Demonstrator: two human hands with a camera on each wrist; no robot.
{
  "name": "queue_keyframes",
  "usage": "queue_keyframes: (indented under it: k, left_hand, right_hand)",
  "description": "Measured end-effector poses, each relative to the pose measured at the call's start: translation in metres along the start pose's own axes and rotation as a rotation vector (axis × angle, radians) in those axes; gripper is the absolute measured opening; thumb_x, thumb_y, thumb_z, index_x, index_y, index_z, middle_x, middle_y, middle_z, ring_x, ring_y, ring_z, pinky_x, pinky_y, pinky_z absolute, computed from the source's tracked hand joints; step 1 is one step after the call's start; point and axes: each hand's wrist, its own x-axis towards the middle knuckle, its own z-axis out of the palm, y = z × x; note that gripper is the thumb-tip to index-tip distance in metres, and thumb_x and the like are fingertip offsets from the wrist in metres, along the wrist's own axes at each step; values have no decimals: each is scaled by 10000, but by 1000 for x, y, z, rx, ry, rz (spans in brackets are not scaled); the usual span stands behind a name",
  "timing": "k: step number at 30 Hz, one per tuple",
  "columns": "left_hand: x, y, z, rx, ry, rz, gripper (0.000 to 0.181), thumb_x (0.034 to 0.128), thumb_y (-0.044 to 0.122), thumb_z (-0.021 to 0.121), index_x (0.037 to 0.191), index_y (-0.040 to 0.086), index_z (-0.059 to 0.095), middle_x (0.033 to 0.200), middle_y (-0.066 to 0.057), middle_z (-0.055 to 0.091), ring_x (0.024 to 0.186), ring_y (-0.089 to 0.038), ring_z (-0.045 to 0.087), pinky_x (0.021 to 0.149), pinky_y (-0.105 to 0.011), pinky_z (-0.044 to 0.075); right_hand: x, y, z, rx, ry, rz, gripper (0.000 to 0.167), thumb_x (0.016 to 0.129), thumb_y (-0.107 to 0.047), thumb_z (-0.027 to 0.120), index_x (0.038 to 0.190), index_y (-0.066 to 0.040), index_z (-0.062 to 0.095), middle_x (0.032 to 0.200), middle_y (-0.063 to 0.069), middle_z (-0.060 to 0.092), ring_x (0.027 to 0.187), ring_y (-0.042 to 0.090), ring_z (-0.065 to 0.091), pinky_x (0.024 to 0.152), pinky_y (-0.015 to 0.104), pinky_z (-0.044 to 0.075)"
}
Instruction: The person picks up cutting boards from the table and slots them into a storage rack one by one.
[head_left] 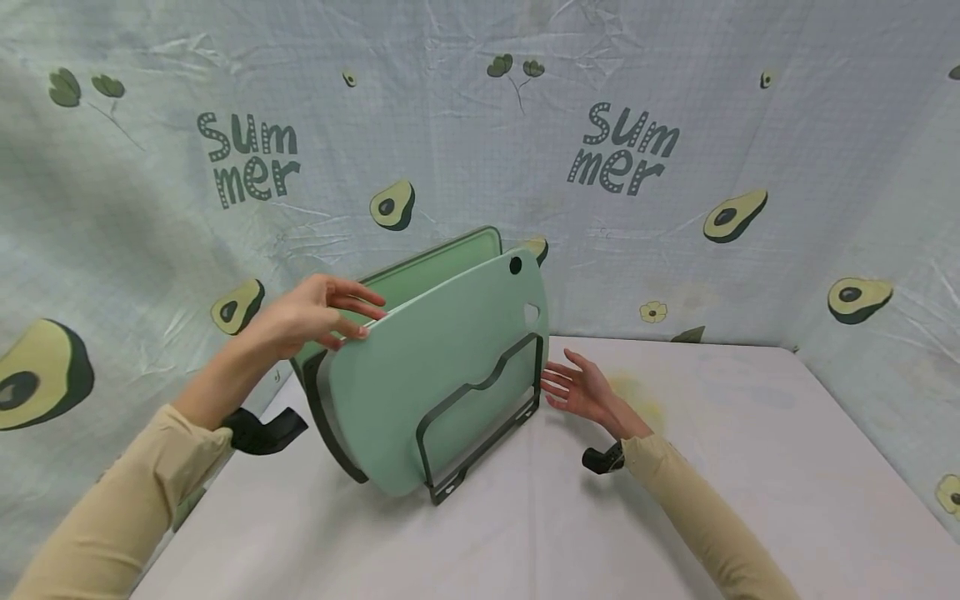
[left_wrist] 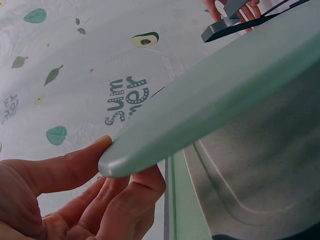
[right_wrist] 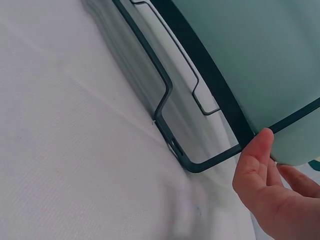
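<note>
A pale green cutting board (head_left: 450,358) with a handle slot and a dark round spot stands slanted in a dark metal rack (head_left: 538,358). My left hand (head_left: 315,312) pinches the board's near left edge, thumb on the front face and fingers behind. In the left wrist view, thumb and fingers (left_wrist: 132,200) close on the rounded edge. At the rack's right end is my right hand (head_left: 581,392), its fingers extended toward the frame. The right wrist view has its fingertips overlapping the rack wire and the board's edge; whether they touch cannot be told.
Behind the front board stands a lighter green board (head_left: 457,262) with a darker rim. A grey-beige board (left_wrist: 265,155) shows between them. The white table (head_left: 712,467) extends right and forward, backed by a printed curtain (head_left: 450,125).
</note>
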Motion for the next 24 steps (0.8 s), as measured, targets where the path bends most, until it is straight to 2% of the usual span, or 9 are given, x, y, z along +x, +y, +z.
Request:
queue_keyframes:
  k: [10, 16, 19, 24]
  left_hand:
    - [2, -3, 0, -21, 6, 1, 454, 822, 50, 601, 1254, 26, 464, 1269, -183, 512, 983, -163, 574, 723, -305, 485]
    - [-2, -8, 3, -30, 30, 35, 451, 838, 101, 598, 1264, 38, 464, 1263, -185, 518, 937, -108, 582, 685, -286, 464]
    - [-7, -12, 6, -41, 61, 70, 466, 846, 135, 595, 1279, 40, 450, 1250, -165, 536, 910, -45, 583, 693, -298, 451]
    - [-17, -18, 12, -61, 155, 123, 453, 854, 144, 587, 1272, 34, 452, 1228, -160, 555, 843, 51, 570, 664, -280, 463]
  right_hand:
    - [0, 3, 0, 20, -4, -10, 657, 932, -482, 302, 1433, -100, 117, 1492, 88, 128, 1294, 217, 252, 1119, 391, 144]
    - [-10, 5, -3, 74, -50, -23, 635, 948, -445, 292, 1442, -116, 66, 1508, 80, 82, 1370, 220, 151, 1133, 366, 121]
    - [-19, 6, -5, 76, -93, -28, 624, 957, -421, 271, 1443, -126, 15, 1515, 71, 33, 1391, 231, 90, 1107, 338, 201]
    - [-39, 10, -12, 47, -168, 0, 587, 971, -381, 218, 1438, -137, -41, 1514, 55, -41, 1396, 243, 33, 980, 275, 345]
